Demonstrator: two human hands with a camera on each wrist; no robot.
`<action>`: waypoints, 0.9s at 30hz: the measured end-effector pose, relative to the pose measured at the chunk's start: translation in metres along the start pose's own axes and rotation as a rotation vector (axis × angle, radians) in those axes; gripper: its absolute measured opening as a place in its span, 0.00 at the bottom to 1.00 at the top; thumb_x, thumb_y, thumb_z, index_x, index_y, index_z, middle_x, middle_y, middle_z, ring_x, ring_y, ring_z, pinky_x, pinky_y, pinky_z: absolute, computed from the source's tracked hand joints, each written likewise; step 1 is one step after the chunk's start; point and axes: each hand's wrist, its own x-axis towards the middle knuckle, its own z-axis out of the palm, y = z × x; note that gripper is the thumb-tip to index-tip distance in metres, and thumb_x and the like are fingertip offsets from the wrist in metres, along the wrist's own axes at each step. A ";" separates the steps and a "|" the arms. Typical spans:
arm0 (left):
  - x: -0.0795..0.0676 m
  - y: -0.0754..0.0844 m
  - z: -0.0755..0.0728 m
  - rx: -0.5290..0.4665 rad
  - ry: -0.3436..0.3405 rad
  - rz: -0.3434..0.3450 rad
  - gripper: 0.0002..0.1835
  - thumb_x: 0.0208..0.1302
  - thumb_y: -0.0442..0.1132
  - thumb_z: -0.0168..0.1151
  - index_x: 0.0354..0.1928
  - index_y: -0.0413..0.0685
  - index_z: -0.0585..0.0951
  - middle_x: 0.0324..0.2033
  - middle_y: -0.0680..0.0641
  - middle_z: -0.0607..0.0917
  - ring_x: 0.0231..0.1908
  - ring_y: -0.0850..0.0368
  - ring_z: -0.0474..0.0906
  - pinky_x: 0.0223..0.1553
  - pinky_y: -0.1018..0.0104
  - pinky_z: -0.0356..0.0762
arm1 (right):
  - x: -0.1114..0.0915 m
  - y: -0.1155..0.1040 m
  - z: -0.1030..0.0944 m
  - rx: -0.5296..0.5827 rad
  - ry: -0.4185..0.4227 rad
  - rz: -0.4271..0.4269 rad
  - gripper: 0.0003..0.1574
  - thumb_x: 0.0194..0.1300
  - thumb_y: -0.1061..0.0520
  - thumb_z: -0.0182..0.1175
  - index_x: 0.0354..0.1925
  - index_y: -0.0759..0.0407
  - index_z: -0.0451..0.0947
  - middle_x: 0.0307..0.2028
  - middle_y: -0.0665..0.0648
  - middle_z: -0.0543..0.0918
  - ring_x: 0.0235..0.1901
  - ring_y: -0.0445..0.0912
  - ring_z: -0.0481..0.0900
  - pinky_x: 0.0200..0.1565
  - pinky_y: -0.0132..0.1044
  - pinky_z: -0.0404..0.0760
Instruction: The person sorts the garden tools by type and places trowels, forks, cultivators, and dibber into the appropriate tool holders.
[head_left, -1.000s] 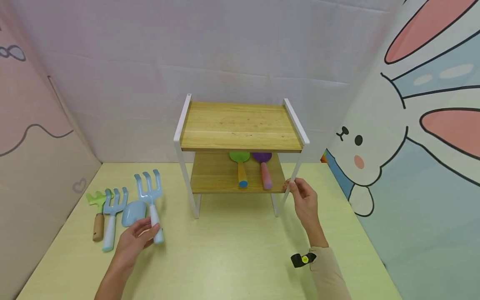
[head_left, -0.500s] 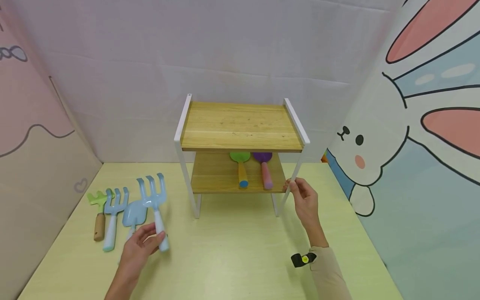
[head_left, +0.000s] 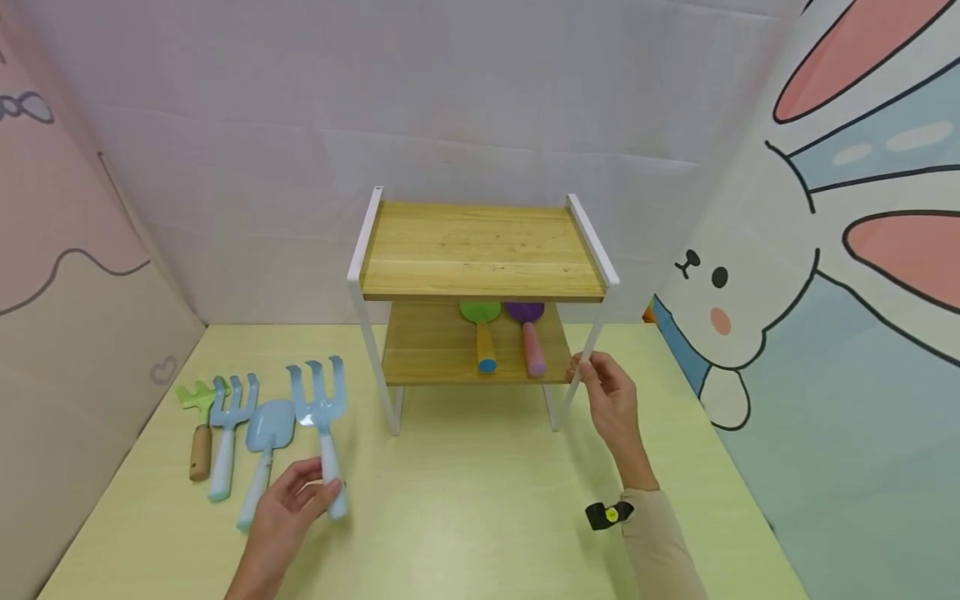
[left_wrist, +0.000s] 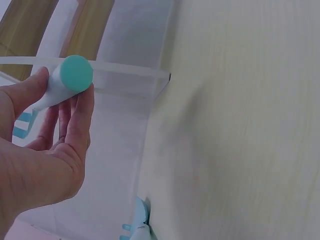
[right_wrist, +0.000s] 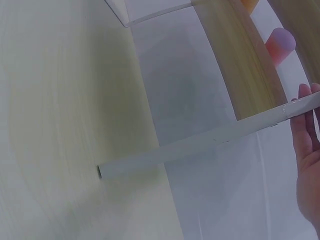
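Note:
In the head view my left hand holds a light blue garden hand fork by its handle, tines pointing away from me. The left wrist view shows the handle's turquoise end pinched between thumb and fingers, raised off the table. My right hand grips the white right front leg of a two-tier wooden shelf; in the right wrist view fingers lie behind that leg. On the lower board lie a green-headed tool with an orange handle and a purple-headed one with a pink handle, heads partly hidden.
Left of the held fork, a light blue trowel, another light blue hand fork and a small green rake with a brown handle lie on the pale table. Printed cloth walls stand at both sides, a white sheet behind.
My left hand has moved the fork right and toward me, drawing away from the trowel, whose handle now shows. The right hand stays on the shelf leg.

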 end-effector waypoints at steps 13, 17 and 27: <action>-0.014 0.000 0.016 -0.006 -0.012 0.177 0.21 0.64 0.23 0.68 0.58 0.30 0.76 0.46 0.51 0.83 0.39 0.62 0.82 0.40 0.71 0.83 | 0.001 -0.001 0.000 -0.062 -0.022 -0.046 0.11 0.74 0.75 0.51 0.51 0.82 0.73 0.43 0.68 0.80 0.39 0.42 0.84 0.47 0.30 0.84; -0.016 0.003 0.020 -0.014 -0.031 0.224 0.20 0.63 0.20 0.66 0.57 0.28 0.76 0.46 0.50 0.83 0.39 0.62 0.83 0.39 0.70 0.83 | 0.001 -0.001 -0.001 -0.046 -0.013 -0.052 0.11 0.73 0.76 0.52 0.51 0.82 0.74 0.40 0.75 0.78 0.38 0.42 0.84 0.46 0.31 0.85; -0.019 0.010 0.026 -0.008 -0.092 0.291 0.19 0.63 0.19 0.66 0.55 0.28 0.76 0.47 0.51 0.83 0.41 0.59 0.83 0.39 0.66 0.86 | 0.002 -0.001 -0.002 -0.035 -0.019 -0.073 0.10 0.72 0.77 0.52 0.49 0.86 0.73 0.36 0.65 0.82 0.37 0.41 0.86 0.46 0.31 0.85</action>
